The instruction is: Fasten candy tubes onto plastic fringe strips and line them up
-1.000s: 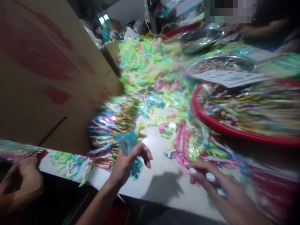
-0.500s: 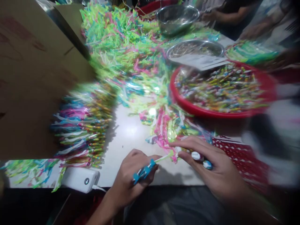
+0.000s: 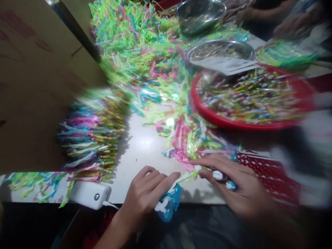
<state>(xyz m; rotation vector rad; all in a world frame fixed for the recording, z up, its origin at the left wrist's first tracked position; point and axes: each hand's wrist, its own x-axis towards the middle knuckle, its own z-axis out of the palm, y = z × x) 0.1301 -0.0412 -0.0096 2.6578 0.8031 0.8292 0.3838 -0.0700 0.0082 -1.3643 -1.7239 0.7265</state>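
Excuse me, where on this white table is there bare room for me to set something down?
White tabletop shows between the rainbow cellophane fringe, the pink-green shredded heap and the left hand. Crowded around the round red basin and steel bowl.

A white bench (image 3: 153, 183) crosses the view, its glossy top showing a bright patch of light (image 3: 145, 143). To the left rises a cardboard panel (image 3: 38, 114) with faint red marks. The dark area below is probably the floor (image 3: 197, 224).

White table (image 3: 145, 152) holds plastic strips (image 3: 129, 45) and red basin (image 3: 207, 116).
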